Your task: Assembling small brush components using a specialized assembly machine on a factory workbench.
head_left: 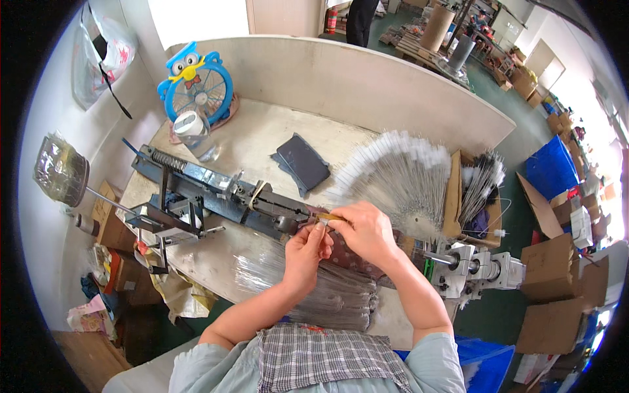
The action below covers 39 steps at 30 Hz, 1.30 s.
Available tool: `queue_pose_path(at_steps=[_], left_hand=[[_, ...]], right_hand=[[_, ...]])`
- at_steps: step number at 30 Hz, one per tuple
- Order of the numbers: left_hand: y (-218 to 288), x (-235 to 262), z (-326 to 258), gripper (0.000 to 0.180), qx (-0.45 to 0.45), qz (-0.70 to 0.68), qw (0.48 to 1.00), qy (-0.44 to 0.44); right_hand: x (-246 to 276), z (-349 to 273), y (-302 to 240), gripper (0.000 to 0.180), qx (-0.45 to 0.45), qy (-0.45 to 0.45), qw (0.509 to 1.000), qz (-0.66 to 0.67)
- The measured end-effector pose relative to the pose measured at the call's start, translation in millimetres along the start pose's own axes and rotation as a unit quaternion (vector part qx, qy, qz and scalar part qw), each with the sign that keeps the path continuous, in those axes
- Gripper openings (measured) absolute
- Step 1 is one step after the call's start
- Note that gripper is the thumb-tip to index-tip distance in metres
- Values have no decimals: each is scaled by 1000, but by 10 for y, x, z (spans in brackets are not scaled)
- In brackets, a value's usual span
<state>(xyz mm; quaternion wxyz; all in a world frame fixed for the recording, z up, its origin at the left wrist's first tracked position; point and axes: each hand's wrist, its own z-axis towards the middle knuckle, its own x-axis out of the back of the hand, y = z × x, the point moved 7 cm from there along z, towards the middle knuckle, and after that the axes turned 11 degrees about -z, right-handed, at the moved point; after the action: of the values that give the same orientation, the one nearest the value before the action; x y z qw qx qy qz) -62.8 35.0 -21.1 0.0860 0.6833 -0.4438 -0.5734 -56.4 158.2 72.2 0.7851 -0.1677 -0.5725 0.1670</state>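
Both hands work over mid-bench point(255, 122), at the inner end of the long dark metal rig point(216, 190) that runs in from the bench's L edge. R hand point(360, 230): thumb + index pinched on a slim yellowish piece point(325, 216), held just above the bench, approx. midway betw. near & far edges. L hand point(305, 254): thumb + index closed tog. just below it, on a small pale bit point(324, 222) — too small to ID; can't tell if the two parts touch.

Handling (our judgement): yellowish piece looks light & fairly stiff; being so thin it may roll or slip betw. fingertips. We'd take it near its mid, w/ thumb & index only, no hard squeeze. Pale bit prob. light too, easily dropped — we'd pinch it by the sides.

Around: wire bundle point(327, 298) by the near edge, below L hand; wire fan point(390, 173) spread twd far R corner, pale tips outward. Wires look thin, springy, prob. easily bent; we'd lift a few at a time. Dark phone-like slab point(304, 164) twd far edge, betw. rig & fan. Silver clamp unit point(475, 268) at R edge.
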Motion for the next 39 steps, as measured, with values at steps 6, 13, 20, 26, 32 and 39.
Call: queue_pose_path(at_steps=[6, 13, 20, 26, 32, 39], left_hand=[[9, 24, 7, 26, -17, 85, 996, -33], [-3, -34, 36, 51, 22, 65, 997, -39], [-22, -25, 10, 47, 7, -95, 995, 23], [56, -113, -2, 33, -53, -141, 989, -11], [-4, -53, 5, 28, -18, -155, 988, 9], [21, -55, -17, 14, -23, -130, 991, 18]], right_hand=[[-74, 31, 87, 21, -65, -67, 993, 68], [-121, -20, 184, 22, -84, -99, 986, 100], [29, -97, -69, 28, 14, 25, 1000, 6], [-71, -119, -308, 37, 24, 104, 992, -73], [-16, -202, -274, 33, 9, 127, 983, -131], [40, -253, -309, 29, 64, 140, 979, -136]])
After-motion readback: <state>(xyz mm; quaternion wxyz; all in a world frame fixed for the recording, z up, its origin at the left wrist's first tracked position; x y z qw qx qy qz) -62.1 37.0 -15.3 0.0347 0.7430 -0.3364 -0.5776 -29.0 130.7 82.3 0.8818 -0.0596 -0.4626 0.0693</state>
